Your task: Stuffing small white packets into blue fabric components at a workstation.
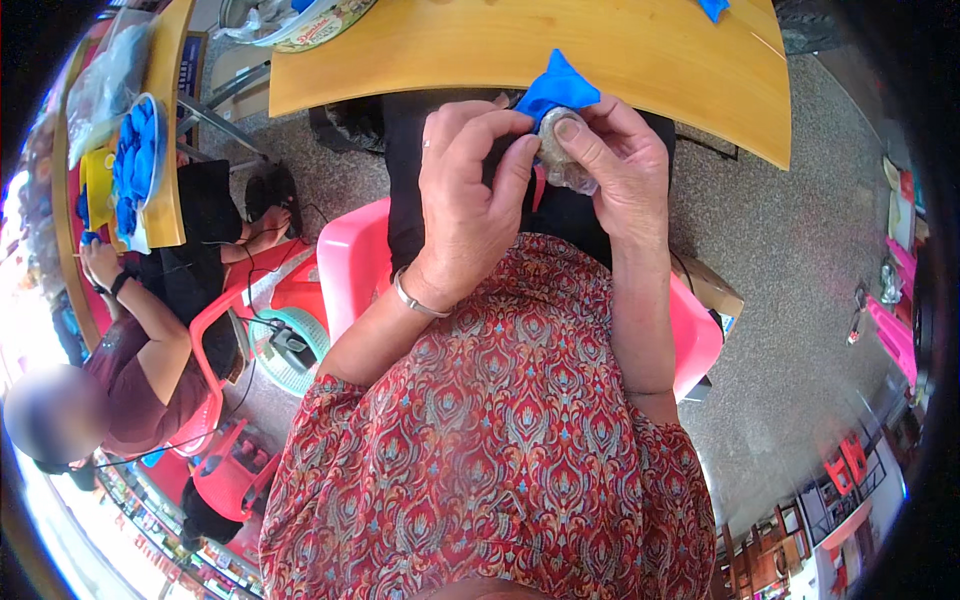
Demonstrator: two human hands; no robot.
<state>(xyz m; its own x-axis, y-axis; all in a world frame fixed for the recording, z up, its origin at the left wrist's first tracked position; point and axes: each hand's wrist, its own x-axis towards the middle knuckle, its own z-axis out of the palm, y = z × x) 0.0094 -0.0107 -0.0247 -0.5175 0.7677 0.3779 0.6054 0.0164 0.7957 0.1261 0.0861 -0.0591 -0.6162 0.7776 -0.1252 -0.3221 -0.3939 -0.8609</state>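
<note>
My left hand (468, 190) and my right hand (615, 160) meet in front of my chest, just below the near edge of a wooden table (520, 55). Together they pinch a small round grey-brown object (558, 152) wrapped in clear plastic, with a piece of blue material (556, 88) sticking up from it. The thumb of my right hand presses on the top of the round object. The fingers of my left hand curl against its left side. A silver bangle (415, 300) circles my left wrist. I wear a red patterned top (490, 440).
I sit on a pink plastic chair (350, 260). At the left another person (140, 350) sits on a red chair at a second wooden table (170, 120) holding a tray of blue pieces (135, 150). A plate (320, 25) lies at the table's far edge. Grey floor (800, 300) lies to the right.
</note>
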